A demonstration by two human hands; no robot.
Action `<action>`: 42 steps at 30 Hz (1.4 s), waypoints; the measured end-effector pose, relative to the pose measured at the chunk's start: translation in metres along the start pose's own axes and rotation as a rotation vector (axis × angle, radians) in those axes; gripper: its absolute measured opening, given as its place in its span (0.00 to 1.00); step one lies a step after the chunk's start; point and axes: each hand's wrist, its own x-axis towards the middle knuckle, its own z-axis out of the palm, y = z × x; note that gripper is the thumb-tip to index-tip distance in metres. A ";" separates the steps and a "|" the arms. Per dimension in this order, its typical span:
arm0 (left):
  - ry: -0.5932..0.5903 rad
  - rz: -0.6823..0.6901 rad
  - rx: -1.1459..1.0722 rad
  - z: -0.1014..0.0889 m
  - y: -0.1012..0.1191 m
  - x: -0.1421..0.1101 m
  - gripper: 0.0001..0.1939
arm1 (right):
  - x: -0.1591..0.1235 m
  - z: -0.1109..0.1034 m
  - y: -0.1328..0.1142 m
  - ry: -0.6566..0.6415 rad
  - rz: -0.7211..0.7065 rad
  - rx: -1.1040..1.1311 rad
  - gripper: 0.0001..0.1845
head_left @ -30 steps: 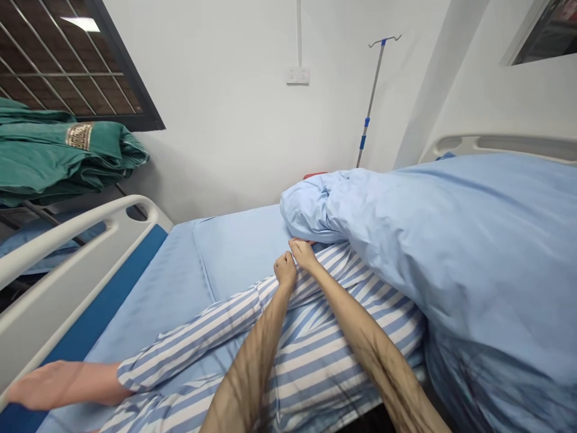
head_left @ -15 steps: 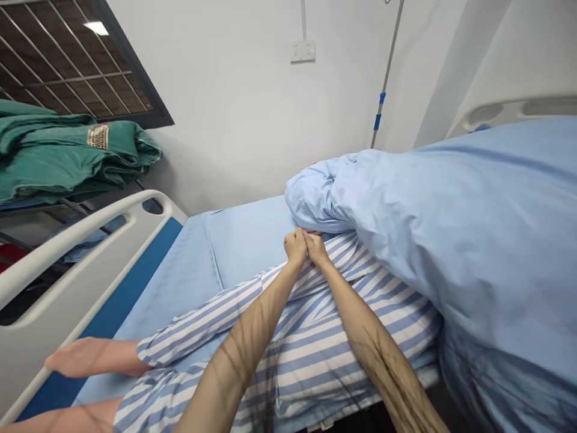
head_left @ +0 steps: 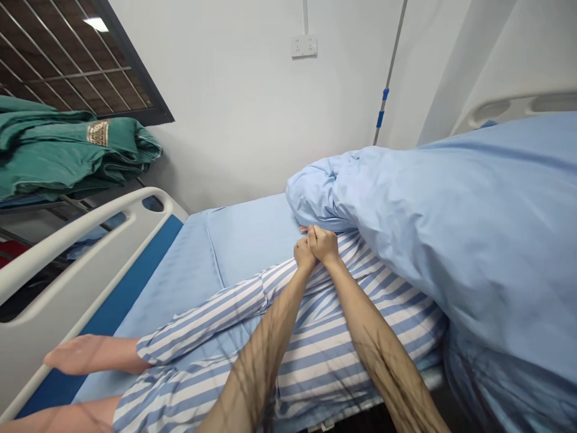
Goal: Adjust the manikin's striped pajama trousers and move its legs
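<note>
Side by side and touching, my left hand [head_left: 305,252] and my right hand [head_left: 324,243] are both closed, above the upper thigh of the striped trousers [head_left: 378,288]. A small pinkish tip, like a fingertip, peeks out just beyond my knuckles; what my fingers hold, if anything, is hidden. The blue-and-white trousers clothe two legs stretched out on the bed, with a bare foot [head_left: 85,355] towards the footboard. A light blue quilt [head_left: 433,210] covers the upper part of the lying figure, its folded edge close behind my hands.
A light blue sheet [head_left: 243,231] covers the bed. The white and blue footboard [head_left: 148,222] rises at the left, with folded green cloth [head_left: 67,150] on a rack beyond it. Against the white wall are a socket [head_left: 304,46] and a drip pole [head_left: 391,66].
Both hands have shifted slightly to the right along the thigh. My right hand now sits higher, partly overlapping the left, and the pinkish tip shows more beyond them.
</note>
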 end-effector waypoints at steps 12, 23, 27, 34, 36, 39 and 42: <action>-0.017 0.061 -0.032 0.003 0.027 0.001 0.24 | 0.008 0.007 0.034 0.051 0.122 0.008 0.27; -0.055 -0.005 -0.041 0.024 0.029 -0.008 0.26 | 0.019 0.004 0.039 0.255 0.138 0.183 0.29; -0.113 -0.019 -0.018 0.021 0.031 -0.012 0.24 | 0.017 -0.007 0.033 0.430 0.029 -0.014 0.27; -0.110 -0.065 -0.254 0.023 0.023 -0.008 0.31 | 0.019 -0.006 0.057 0.339 0.126 0.069 0.29; -0.231 -0.122 -0.392 0.016 0.019 -0.005 0.33 | 0.019 -0.004 0.063 0.305 0.153 0.075 0.28; -0.321 -0.241 -0.532 -0.021 0.006 0.001 0.32 | 0.017 -0.004 0.065 0.277 0.151 0.053 0.25; -0.186 -0.263 -0.360 -0.103 -0.027 0.002 0.30 | 0.015 -0.004 0.064 0.253 0.147 0.022 0.24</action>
